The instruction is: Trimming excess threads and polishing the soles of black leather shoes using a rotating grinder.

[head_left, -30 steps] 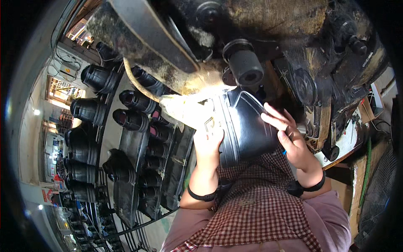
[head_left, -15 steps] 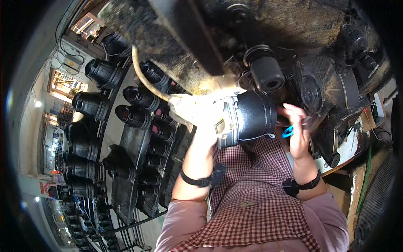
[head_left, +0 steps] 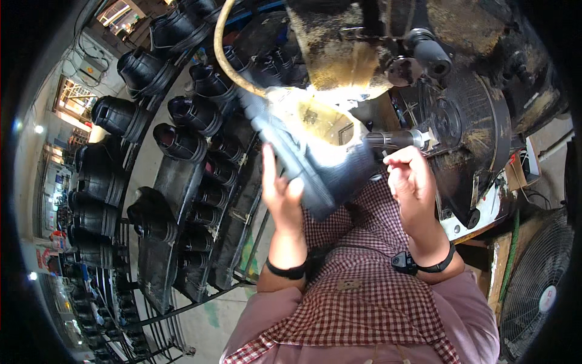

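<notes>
A black leather shoe (head_left: pixel 348 179), blurred by motion, is tilted in front of me with its ribbed sole edge toward my left. My left hand (head_left: pixel 283 197) holds it at the sole, thumb and one finger stretched along the edge; the other fingers are hidden. A glaring work lamp (head_left: pixel 321 121) on a bent, tan neck covers part of the shoe. Just right of the shoe, my right hand (head_left: pixel 412 182) is closed with its fingertips pinched. Something thin shows at the fingertips, too small to name.
Dark, grimy machinery (head_left: pixel 448 121) with a metal shaft stands beyond my right hand. Racks at the left carry several black shoes (head_left: pixel 179 142). A floor fan (head_left: pixel 536 309) stands at the lower right, near a white table edge (head_left: pixel 485 215).
The shoe has tilted and turned, its sole edge now slanting. My left hand has shifted to the sole edge. My right hand has moved slightly left; its blue-handled tool no longer shows.
</notes>
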Demonstrator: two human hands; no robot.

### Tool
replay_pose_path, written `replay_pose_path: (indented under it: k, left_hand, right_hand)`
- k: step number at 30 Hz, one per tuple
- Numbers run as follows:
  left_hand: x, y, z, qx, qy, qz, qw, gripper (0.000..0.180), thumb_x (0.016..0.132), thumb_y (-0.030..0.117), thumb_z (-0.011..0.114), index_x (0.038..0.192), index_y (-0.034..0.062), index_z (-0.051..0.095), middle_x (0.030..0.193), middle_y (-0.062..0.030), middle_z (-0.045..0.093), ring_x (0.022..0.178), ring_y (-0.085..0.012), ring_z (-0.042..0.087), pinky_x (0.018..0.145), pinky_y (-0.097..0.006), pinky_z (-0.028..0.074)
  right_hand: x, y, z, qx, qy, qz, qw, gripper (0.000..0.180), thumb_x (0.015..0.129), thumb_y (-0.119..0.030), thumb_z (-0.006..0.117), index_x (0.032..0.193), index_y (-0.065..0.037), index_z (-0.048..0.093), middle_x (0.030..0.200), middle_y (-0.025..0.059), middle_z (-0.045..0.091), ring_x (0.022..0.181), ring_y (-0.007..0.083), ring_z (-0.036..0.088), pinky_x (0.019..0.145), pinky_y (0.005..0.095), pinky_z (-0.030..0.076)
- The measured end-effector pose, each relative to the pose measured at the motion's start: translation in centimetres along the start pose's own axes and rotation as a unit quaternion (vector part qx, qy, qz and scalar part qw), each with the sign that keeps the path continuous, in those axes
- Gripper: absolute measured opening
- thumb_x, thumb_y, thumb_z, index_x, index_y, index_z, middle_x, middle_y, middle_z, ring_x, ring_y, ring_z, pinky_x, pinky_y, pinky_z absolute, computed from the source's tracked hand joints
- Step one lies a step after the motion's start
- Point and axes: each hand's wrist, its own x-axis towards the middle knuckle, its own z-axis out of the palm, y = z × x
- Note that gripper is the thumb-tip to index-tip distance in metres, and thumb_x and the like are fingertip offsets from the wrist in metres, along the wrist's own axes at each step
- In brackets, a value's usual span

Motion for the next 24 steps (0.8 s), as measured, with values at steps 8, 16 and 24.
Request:
replay_pose_path:
  k: [8, 16, 24]
  left_hand:
    - [-1.2, -1.5, -4.3, 0.338, 0.024, 0.239, 0.910, 0.082, 0.074, 0.026, 0.067, 0.143, -0.0034, 0.032, 0.148, -0.0312, 0.025, 0.136, -0.0446, 0.031, 0.110, -0.048, 0.028]
    - [-0.9, 1.1, -6.7, -0.307, -0.052, -0.057, 0.949, 0.078, 0.084, 0.031, 0.051, 0.149, 0.0013, 0.021, 0.146, -0.0195, 0.036, 0.129, -0.0317, 0.043, 0.109, -0.043, 0.035]
    - [-5.1, 0.0, -11.3, -0.173, 0.046, -0.088, 0.980, 0.071, 0.079, 0.020, 0.051, 0.141, -0.0077, 0.031, 0.138, -0.0222, 0.044, 0.126, -0.0313, 0.047, 0.108, -0.042, 0.037]
  right_hand:
    - [1.3, 2.6, 6.4, -0.210, -0.056, -0.169, 0.961, 0.018, 0.071, -0.005, 0.076, 0.078, 0.000, 0.060, 0.075, 0.0104, 0.059, 0.065, 0.0211, 0.059, 0.059, 0.0286, 0.047]
    - [3.0, 1.0, 6.0, -0.227, -0.083, -0.283, 0.928, 0.020, 0.072, -0.002, 0.073, 0.091, -0.001, 0.065, 0.087, 0.0116, 0.067, 0.076, 0.0257, 0.066, 0.069, 0.0336, 0.053]
    - [1.2, 2.3, 7.4, -0.365, -0.286, -0.250, 0.850, 0.033, 0.067, 0.000, 0.069, 0.100, -0.002, 0.066, 0.082, 0.0117, 0.065, 0.068, 0.0244, 0.065, 0.059, 0.0330, 0.048]
